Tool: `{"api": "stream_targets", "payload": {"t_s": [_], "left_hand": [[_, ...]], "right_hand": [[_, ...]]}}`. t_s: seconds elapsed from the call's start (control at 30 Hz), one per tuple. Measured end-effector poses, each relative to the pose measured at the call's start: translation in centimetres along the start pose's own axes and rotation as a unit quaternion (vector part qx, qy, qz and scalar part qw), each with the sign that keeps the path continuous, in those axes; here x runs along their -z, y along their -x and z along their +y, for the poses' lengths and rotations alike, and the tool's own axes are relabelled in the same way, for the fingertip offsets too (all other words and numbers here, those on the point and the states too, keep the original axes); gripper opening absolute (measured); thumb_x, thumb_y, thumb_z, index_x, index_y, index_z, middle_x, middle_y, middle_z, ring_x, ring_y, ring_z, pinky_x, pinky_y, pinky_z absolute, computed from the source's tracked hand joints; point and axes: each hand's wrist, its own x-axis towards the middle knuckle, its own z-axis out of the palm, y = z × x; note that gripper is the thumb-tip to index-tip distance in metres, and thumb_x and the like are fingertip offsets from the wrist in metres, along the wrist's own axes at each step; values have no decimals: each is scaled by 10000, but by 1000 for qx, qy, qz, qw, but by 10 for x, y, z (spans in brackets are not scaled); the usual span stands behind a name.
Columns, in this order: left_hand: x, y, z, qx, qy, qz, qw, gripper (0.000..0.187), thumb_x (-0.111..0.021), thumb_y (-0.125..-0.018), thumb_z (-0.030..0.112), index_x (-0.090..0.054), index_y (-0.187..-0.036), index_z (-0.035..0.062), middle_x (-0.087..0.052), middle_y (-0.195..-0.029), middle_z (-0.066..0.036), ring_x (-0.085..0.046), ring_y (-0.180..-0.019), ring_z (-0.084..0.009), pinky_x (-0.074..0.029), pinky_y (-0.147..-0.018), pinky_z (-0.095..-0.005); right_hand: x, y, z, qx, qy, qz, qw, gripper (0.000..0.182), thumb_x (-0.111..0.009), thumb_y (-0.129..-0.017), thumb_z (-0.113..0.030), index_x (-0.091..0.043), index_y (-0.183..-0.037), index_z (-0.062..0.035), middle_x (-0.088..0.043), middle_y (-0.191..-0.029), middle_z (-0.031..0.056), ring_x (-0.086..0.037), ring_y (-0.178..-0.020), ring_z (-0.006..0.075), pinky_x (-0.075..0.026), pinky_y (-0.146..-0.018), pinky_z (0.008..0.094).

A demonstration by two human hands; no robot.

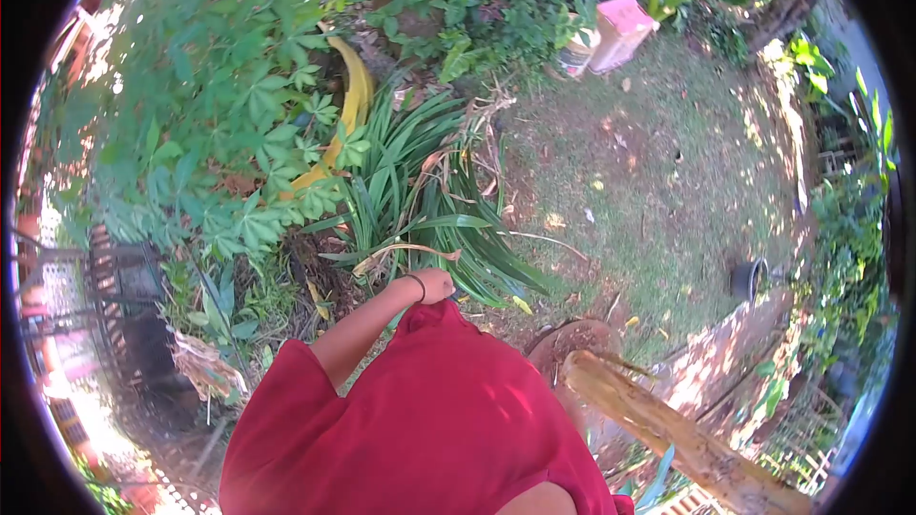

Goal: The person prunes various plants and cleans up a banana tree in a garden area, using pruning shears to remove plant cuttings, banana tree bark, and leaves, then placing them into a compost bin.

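Note:
My left hand (435, 285), with a dark band round the wrist, reaches out past the front of the red shirt (448, 410). Its fingers look curled into a closed grip. Whatever they hold, if anything, is hidden, though a small dark bit shows at the edge of the hand. Right beyond it spreads a clump of long, strap-like green leaves (410, 148), some bent over towards the hand. A dry brown leaf (405, 248) lies just above the knuckles. Of my right hand nothing shows.
Leafy shrubs (219, 105) crowd the left, beside a curved yellow strip (355, 86). A pink container (622, 30) stands at the back. A dark pot (747, 278) sits on the right, and a thick wooden post (668, 424) slants across the lower right.

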Motion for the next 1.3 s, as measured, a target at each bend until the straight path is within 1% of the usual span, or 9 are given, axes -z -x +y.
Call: {"api": "stream_targets", "payload": {"t_s": [0.27, 0.4, 0.47, 0.6, 0.7, 0.8, 0.93, 1.07, 1.3], "left_hand": [[8, -63, -40, -5, -89, -65, 994, 376, -512, -908, 356, -682, -1012, 37, -676, -1006, -199, -647, -944, -358, -493, -853, -460], [3, -112, -136, -170, -322, -75, 928, 250, -551, -864, 215, -702, -974, 49, -700, -917, -147, -666, -878, -338, -523, -803, -438], [3, -114, -148, 149, -290, -96, 941, 350, -485, -907, 300, -692, -1071, 70, -680, -1075, -159, -632, -1031, -341, -490, -901, -440], [18, -103, -110, 190, -270, -132, 935, 335, -478, -910, 231, -677, -1118, 60, -677, -1113, -146, -631, -1061, -315, -485, -928, -430], [6, -112, -108, -13, -26, -58, 998, 294, -498, -897, 162, -687, -1095, 53, -700, -1051, -124, -667, -973, -261, -509, -874, -378], [-23, -126, -113, 106, 210, -41, 971, 297, -485, -950, 224, -697, -1048, 40, -705, -1018, -91, -680, -888, -195, -549, -767, -322], [-22, -102, -76, 4, -79, -102, 992, 321, -496, -881, 270, -704, -1031, 77, -710, -958, -139, -684, -859, -293, -531, -793, -386], [-28, -112, -95, -102, -369, -174, 907, 279, -589, -834, 262, -692, -1031, 94, -703, -1006, -137, -668, -945, -339, -524, -817, -428], [35, -138, -64, -91, -482, -276, 827, 307, -659, -806, 213, -671, -1083, 81, -705, -1039, -106, -668, -970, -297, -526, -811, -407]], "right_hand": [[-14, 23, -88, -82, -95, 26, 992, 344, -568, -939, -360, -621, -1023, -31, -648, -753, 106, -619, -627, 232, -499, -526, 381], [-15, 23, -103, -118, -130, 34, 984, 351, -570, -936, -364, -620, -1019, -28, -652, -760, 110, -615, -613, 233, -493, -501, 380], [-19, 23, -91, -134, -141, 35, 980, 354, -571, -934, -367, -620, -1017, -26, -654, -764, 111, -614, -605, 234, -490, -489, 380], [-23, 28, -84, -175, -176, 40, 968, 361, -572, -931, -371, -620, -1013, -23, -657, -771, 115, -610, -591, 236, -484, -465, 380], [-38, 22, -66, -208, -212, 54, 953, 367, -574, -929, -375, -619, -1010, -20, -660, -776, 117, -608, -579, 237, -480, -447, 380], [58, 27, -150, -389, -270, 32, 880, 348, -522, -924, -298, -615, -950, 37, -649, -692, 170, -607, -492, 294, -502, -439, 412], [52, 26, -126, -371, -317, 93, 868, 327, -523, -930, -295, -579, -929, 27, -579, -545, 136, -479, -307, 264, -379, -286, 370], [14, 30, -116, -311, -346, 195, 864, 336, -569, -931, -352, -644, -942, -24, -647, -757, 101, -634, -720, 206, -506, -635, 378], [-31, 61, -121, -368, -779, 179, 475, 267, -527, -950, -325, -591, -1011, -73, -590, -818, 34, -567, -637, 208, -505, -611, 350]]}}
